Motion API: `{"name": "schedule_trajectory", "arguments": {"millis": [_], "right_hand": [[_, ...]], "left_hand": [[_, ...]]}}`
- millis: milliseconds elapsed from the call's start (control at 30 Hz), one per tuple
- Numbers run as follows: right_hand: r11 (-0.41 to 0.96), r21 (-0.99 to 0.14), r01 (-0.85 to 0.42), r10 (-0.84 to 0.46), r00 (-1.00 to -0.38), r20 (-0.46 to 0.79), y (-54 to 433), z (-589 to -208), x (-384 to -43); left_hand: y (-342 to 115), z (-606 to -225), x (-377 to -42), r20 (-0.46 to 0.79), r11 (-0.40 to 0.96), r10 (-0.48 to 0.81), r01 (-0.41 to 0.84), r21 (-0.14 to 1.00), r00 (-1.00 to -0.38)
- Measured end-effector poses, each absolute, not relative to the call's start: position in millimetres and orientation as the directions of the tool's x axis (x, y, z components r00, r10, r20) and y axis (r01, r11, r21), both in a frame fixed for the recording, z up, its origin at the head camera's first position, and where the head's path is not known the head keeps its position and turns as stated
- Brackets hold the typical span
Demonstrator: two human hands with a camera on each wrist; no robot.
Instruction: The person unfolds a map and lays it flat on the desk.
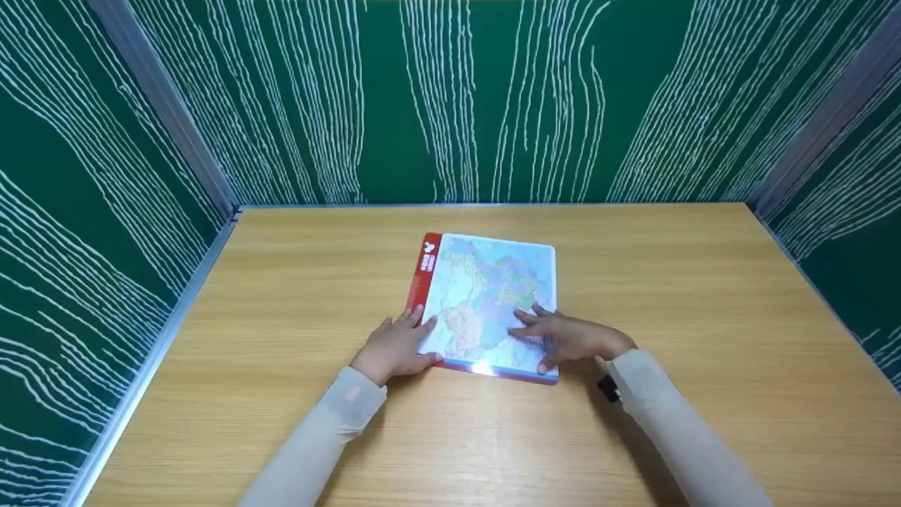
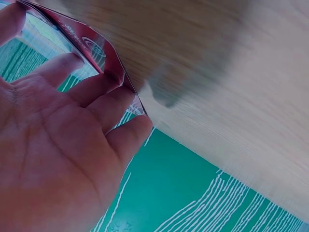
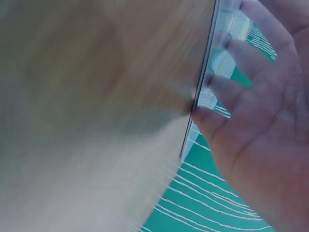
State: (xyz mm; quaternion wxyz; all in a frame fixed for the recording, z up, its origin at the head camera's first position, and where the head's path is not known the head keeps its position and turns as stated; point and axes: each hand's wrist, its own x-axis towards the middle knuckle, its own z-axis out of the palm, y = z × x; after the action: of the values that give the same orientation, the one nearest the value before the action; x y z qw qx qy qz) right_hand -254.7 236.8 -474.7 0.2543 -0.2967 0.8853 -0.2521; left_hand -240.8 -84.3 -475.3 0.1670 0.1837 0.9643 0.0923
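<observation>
A flat map board (image 1: 493, 282) with a red left strip lies on the table, its printed map facing up and a bright glare near its front edge. My left hand (image 1: 400, 346) rests at its left front corner, fingers spread over the red strip and the map. In the left wrist view the fingertips of the left hand (image 2: 63, 130) touch the red edge. My right hand (image 1: 566, 336) lies over the right front part of the map, fingers spread. The right wrist view has the fingers of the right hand (image 3: 260, 96) along the board's thin edge.
The board lies on a wooden table (image 1: 295, 282). Green panels (image 1: 380, 105) with wavy white lines stand at the back and both sides, joined by grey metal posts (image 1: 169, 105). A small black object (image 1: 609, 388) sits at the right wrist.
</observation>
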Motion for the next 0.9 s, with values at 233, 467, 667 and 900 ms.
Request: {"name": "schedule_trajectory", "arguments": {"millis": [233,467,667,900], "right_hand": [[0.719,-0.593,-0.363,-0.620,-0.721,-0.310,234.7,-473.3,-249.9],[0.745,-0.578,-0.333,-0.592,-0.729,-0.344,227.1,-463.1,-241.8],[0.737,-0.612,-0.287,-0.564,-0.760,-0.323,222.3,-457.8,-231.8],[0.692,-0.675,-0.256,-0.529,-0.817,-0.232,216.7,-455.6,-216.7]], "left_hand": [[-83.9,-473.6,-239.9,-0.308,0.920,0.372,0.306,0.244,-0.875],[-86.6,-472.1,-241.6,-0.289,0.918,0.371,0.302,0.256,-0.883],[-90.4,-470.4,-245.0,-0.214,0.898,0.420,0.369,0.240,-0.882],[-98.0,-467.9,-256.4,-0.145,0.858,0.484,0.435,0.275,-0.863]]}}
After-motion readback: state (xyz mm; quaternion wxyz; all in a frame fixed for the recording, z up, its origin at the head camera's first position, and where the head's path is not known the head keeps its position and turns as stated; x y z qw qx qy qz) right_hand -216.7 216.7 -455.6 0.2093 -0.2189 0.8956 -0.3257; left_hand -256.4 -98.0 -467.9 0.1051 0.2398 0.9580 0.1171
